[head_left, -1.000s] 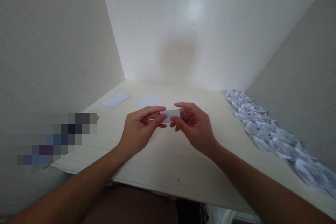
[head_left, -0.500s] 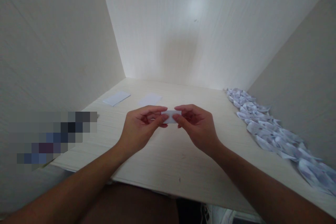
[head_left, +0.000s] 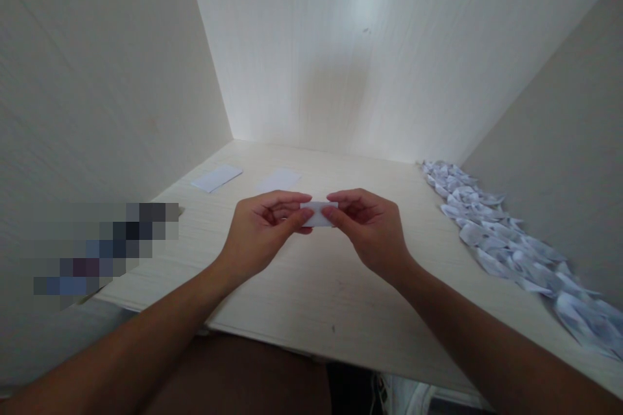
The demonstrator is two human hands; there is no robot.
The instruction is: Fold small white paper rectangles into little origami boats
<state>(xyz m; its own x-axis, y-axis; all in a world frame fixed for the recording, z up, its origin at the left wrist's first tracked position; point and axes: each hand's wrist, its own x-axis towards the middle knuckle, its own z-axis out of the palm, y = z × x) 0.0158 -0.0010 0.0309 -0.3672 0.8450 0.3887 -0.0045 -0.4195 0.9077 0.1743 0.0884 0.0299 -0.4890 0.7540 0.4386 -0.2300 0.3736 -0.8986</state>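
A small white piece of paper (head_left: 317, 214), rectangular in outline, is held up over the middle of the pale table (head_left: 292, 301). My left hand (head_left: 265, 227) pinches its left end, with the thumb on the near face and the fingers behind. At the right end my right hand (head_left: 368, 225) has its thumb on the near face too, and its fingers are curled behind. Beyond my left hand lie two flat white papers, one (head_left: 217, 178) near the left wall and another (head_left: 280, 179) closer to the middle.
Many crumpled or folded white paper pieces (head_left: 506, 243) form a long row along the right wall (head_left: 559, 117). A blurred-out patch (head_left: 126, 233) covers things at the table's left edge. The back wall (head_left: 316, 45) rises behind the table.
The view has shifted very slightly. My right hand has moved a little to the right along the paper; my left hand still pinches it.
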